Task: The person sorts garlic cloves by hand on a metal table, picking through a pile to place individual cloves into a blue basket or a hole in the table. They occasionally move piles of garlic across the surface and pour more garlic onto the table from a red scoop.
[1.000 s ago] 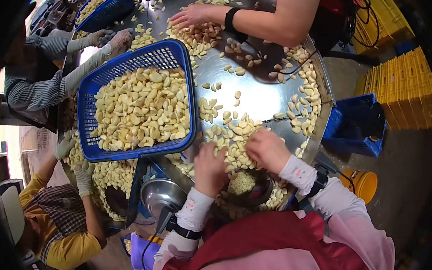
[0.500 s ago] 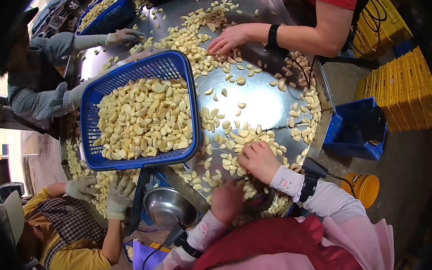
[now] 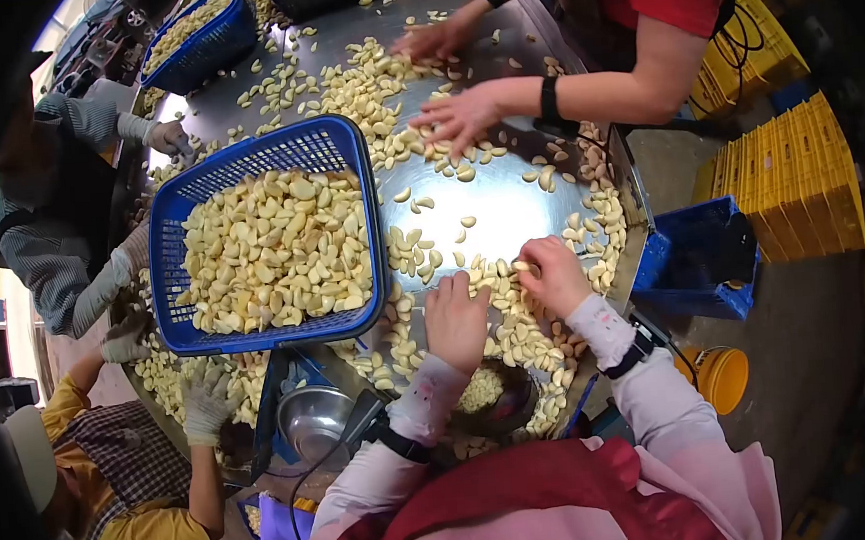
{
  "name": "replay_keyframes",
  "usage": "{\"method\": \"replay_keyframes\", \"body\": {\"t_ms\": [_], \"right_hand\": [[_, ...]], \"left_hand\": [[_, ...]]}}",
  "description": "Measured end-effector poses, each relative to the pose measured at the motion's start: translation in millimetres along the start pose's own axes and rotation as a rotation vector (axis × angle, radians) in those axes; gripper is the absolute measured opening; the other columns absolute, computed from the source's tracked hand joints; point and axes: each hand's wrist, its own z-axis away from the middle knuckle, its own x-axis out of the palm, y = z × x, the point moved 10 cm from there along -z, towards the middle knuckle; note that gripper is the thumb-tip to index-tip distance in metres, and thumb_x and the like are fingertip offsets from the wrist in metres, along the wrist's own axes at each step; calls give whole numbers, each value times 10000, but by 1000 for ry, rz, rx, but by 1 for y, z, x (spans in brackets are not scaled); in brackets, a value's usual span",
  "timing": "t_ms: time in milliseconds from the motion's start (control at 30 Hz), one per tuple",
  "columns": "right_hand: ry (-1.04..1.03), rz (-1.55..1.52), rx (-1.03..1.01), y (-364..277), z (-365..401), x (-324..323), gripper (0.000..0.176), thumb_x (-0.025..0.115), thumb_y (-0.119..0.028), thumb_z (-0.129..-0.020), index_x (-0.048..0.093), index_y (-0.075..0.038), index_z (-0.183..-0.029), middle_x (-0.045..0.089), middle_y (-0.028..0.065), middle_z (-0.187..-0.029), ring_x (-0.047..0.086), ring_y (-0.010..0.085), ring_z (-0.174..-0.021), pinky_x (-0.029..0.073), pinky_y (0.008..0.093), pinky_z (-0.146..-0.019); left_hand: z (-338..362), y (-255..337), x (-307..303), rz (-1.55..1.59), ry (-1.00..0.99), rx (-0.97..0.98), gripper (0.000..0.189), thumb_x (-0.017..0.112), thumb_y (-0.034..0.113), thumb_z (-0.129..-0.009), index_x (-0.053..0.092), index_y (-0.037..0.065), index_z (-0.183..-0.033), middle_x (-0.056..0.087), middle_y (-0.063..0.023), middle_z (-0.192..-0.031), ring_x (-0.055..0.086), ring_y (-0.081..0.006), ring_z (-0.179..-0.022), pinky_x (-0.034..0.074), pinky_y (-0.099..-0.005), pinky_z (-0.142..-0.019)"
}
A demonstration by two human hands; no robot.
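Peeled garlic cloves (image 3: 517,336) lie spread over the metal table in front of me. My left hand (image 3: 458,323) rests on the near pile, back up, with its fingers stretched forward over the cloves. To its right, my right hand (image 3: 556,279) has its fingers curled, and a pale clove shows at the thumb and fingertips. Between my forearms, a dark-rimmed opening (image 3: 507,405) at the table edge holds small pale pieces. A large blue basket (image 3: 373,224) heaped with cloves stands to the left of my hands.
A steel bowl (image 3: 315,419) sits below the basket. Across the table, a co-worker's hands (image 3: 467,117) are over cloves; two gloved co-workers work at left. More blue baskets (image 3: 199,61) stand at the back. A blue crate (image 3: 698,261), yellow crates (image 3: 787,180) and a yellow bucket (image 3: 726,378) are at right.
My left hand has moved up from the table edge onto the cloves, uncovering the opening. My right hand has shifted slightly forward and right. The opposite co-worker's hands have moved over the pile.
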Motion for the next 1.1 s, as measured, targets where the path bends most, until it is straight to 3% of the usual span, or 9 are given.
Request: {"method": "replay_keyframes", "body": {"t_ms": [167, 367, 433, 600, 733, 900, 967, 1033, 1100], "right_hand": [[-192, 161, -17, -3, -14, 38, 120, 671, -88, -742, 579, -62, -815, 630, 125, -779, 626, 355, -792, 497, 454, -721], [-90, -970, 298, 21, 3, 6, 91, 636, -60, -776, 624, -31, -862, 631, 26, -736, 625, 118, -728, 505, 280, -725], [-362, -638, 345, 6, 22, 21, 65, 661, -79, -768, 654, -37, -818, 646, 81, -851, 646, 187, -722, 521, 304, -718], [-303, 379, 25, -1, 31, 49, 135, 720, -199, -795, 699, -73, -840, 618, 160, -868, 659, 339, -763, 537, 420, -654], [-281, 412, 88, -5, 32, 35, 63, 673, -79, -745, 689, -47, -797, 628, 174, -854, 688, 332, -778, 564, 403, -669], [-292, -89, 63, -7, 37, 18, 76, 607, -109, -810, 621, -40, -782, 662, 108, -850, 644, 254, -709, 534, 354, -538], [-337, -1377, 783, -3, 65, 60, 111, 606, -142, -863, 608, -50, -801, 635, 36, -784, 625, 172, -700, 489, 301, -488], [-540, -1249, 792, -12, 65, 85, 148, 608, -170, -903, 661, -39, -859, 608, 1, -681, 610, 133, -637, 491, 292, -512], [-187, -669, 340, -10, 18, 58, 183, 640, -184, -886, 695, -26, -810, 670, 69, -735, 658, 200, -660, 527, 350, -578]], "left_hand": [[-4, -39, -20, 288, 66, -122, 117, 667, 115, -775, 686, 103, -890, 581, -93, -859, 563, -291, -907, 454, -434, -756], [16, -19, 21, 125, -185, -81, 217, 721, 101, -734, 652, 66, -938, 587, -131, -830, 571, -341, -872, 470, -446, -754], [17, -30, 18, 183, -74, -170, 266, 653, 38, -725, 631, 58, -990, 585, -151, -868, 569, -352, -873, 465, -455, -767], [23, -41, 6, 289, -43, -182, 339, 602, -3, -696, 615, 42, -1031, 585, -157, -896, 563, -360, -870, 462, -455, -777], [26, -48, 9, 381, -46, -192, 366, 599, -46, -666, 619, 28, -1023, 601, -148, -900, 572, -341, -842, 480, -432, -762], [27, -18, 2, 680, 0, -174, 394, 670, -24, -700, 627, 27, -1088, 614, -138, -902, 599, -315, -814, 500, -388, -744], [28, 1, -2, 846, -19, -114, 402, 701, -1, -722, 626, 29, -1116, 619, -139, -905, 614, -307, -820, 508, -376, -754], [27, -19, -7, 838, 91, -286, 428, 772, 123, -752, 625, 30, -1143, 626, -127, -1003, 618, -320, -952, 510, -401, -825], [25, -34, -14, 524, 55, -295, 468, 763, 184, -766, 611, 46, -1186, 591, -153, -1084, 574, -352, -1028, 499, -424, -851]]}}
